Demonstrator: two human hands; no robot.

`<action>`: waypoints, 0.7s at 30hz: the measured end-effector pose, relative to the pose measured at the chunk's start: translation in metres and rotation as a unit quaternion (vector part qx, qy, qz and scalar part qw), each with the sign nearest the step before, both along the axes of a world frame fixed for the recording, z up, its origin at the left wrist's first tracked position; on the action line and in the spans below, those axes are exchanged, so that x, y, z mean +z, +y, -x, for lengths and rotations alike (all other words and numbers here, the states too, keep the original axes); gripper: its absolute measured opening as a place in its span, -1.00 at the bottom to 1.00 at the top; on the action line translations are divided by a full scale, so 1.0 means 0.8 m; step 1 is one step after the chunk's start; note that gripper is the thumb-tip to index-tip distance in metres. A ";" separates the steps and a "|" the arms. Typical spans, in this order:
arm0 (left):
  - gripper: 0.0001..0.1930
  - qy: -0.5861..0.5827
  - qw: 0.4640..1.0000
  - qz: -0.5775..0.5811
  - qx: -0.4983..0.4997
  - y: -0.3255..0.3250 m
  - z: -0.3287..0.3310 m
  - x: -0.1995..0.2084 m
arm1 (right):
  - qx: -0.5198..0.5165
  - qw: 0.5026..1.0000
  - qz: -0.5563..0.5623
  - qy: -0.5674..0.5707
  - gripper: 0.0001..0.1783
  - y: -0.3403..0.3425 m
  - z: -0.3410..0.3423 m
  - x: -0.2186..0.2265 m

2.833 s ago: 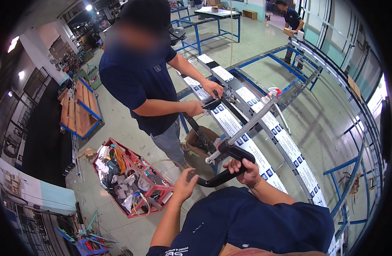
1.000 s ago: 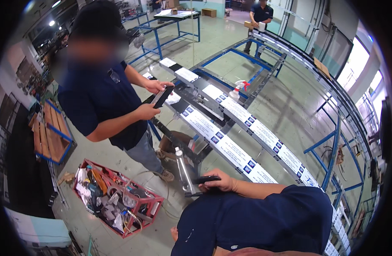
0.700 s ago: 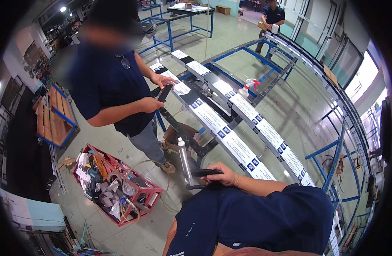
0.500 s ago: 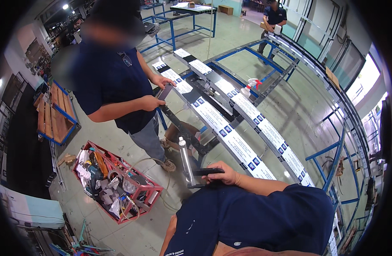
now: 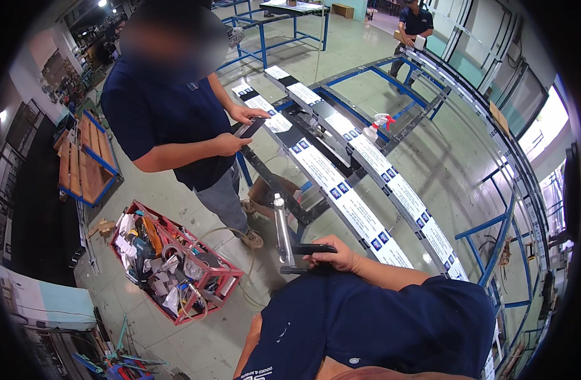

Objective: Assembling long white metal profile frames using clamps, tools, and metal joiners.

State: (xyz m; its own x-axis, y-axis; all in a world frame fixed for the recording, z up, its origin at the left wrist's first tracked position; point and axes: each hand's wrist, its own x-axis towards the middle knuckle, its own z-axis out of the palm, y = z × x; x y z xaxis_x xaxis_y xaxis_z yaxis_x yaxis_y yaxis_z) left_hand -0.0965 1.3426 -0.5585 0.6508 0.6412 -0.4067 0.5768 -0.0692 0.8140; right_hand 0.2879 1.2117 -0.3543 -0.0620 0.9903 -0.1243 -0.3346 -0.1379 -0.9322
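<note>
My right hand [image 5: 333, 254] is closed around the black handle of a caulking gun [image 5: 282, 229], held in front of my body. The gun has a silver barrel, and its pale tip points up and away from me. Only a bit of my left arm [image 5: 249, 345] shows at the lower edge; the left hand is out of view. Beyond the gun, a co-worker in a navy shirt [image 5: 167, 120] holds a short dark profile piece [image 5: 250, 128] in both hands. To the right of my hand run long profiles [image 5: 350, 199] covered in white and blue protective film.
A red metal crate [image 5: 224, 278] full of tools stands on the floor at left. A thin hose [image 5: 252, 250] curves near it. Blue-framed work stands [image 5: 401, 104] carry the profiles. A spray bottle with red trigger [image 5: 373, 130] stands there. Another person [image 5: 416, 25] works far right.
The view has shifted slightly, so the scene sits a little differently. The co-worker's hands have turned the dark piece slightly. My right hand keeps its grip on the caulking gun.
</note>
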 end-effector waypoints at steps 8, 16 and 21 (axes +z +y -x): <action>-0.35 0.011 1.000 -0.017 0.006 0.012 0.000 0.001 | 0.003 1.000 0.000 -0.007 -0.65 0.006 0.001 -0.004; -0.37 0.022 0.999 -0.049 0.013 0.043 -0.002 0.004 | -0.001 1.000 -0.008 0.010 -0.70 -0.002 0.006 -0.008; -0.39 0.038 0.999 -0.027 0.025 0.007 0.011 -0.022 | -0.003 1.000 -0.005 0.017 -0.75 0.003 0.007 -0.019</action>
State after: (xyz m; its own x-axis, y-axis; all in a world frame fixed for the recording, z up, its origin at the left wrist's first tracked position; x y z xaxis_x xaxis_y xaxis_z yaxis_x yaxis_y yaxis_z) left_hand -0.1051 1.3480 -0.5763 0.5854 0.6950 -0.4176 0.6408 -0.0811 0.7634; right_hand 0.2820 1.2144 -0.3696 -0.0608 0.9919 -0.1117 -0.3660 -0.1262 -0.9220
